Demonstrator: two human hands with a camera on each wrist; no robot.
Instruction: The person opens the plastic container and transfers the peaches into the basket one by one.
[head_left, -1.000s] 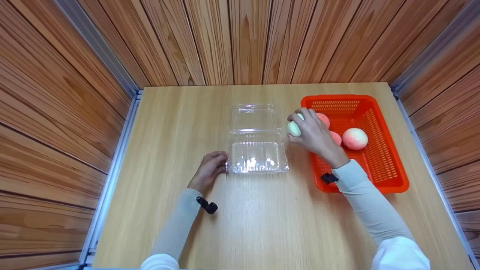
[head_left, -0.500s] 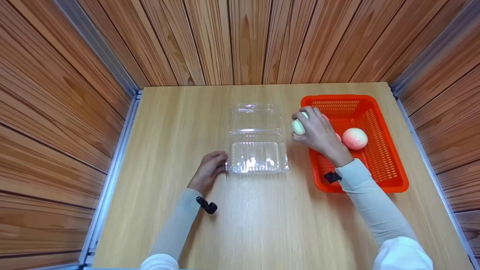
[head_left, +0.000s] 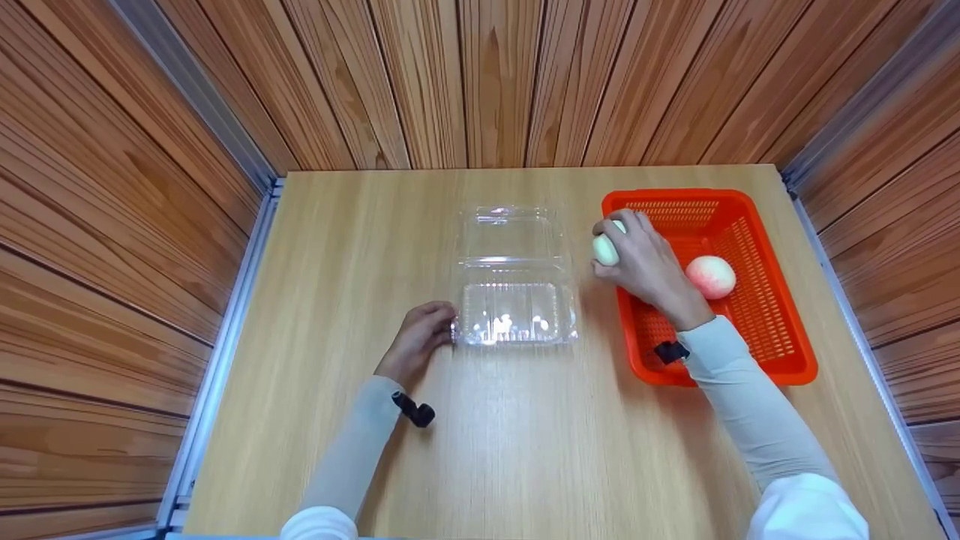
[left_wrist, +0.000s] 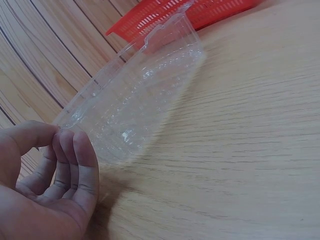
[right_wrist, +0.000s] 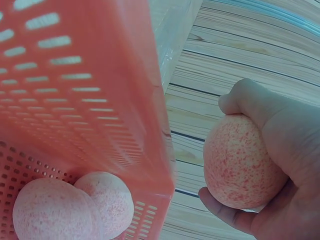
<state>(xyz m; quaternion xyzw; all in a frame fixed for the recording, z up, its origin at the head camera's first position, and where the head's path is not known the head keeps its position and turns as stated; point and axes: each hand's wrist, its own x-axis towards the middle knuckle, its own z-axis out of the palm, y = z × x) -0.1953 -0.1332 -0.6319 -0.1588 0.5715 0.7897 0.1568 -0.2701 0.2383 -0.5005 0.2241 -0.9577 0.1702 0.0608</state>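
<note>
My left hand pinches the left edge of an open clear plastic clamshell box between thumb and fingertips. Its lid lies folded back on the far side. In the right wrist view, my right hand grips a pink-speckled peach, fingers and thumb around its sides. From the head view this peach shows a pale greenish side, held up at the left rim of the orange basket. Another peach sits inside the basket. The left wrist view shows the pinched box corner close up.
Inside the basket, the right wrist view shows two peaches side by side by its perforated wall. The basket stands on the right of the wooden table. Wood-panelled walls enclose the back and sides.
My right hand has moved right and slightly away with the peach, back over the basket's left rim, covering peaches seen earlier. The left hand and the box have stayed put.
</note>
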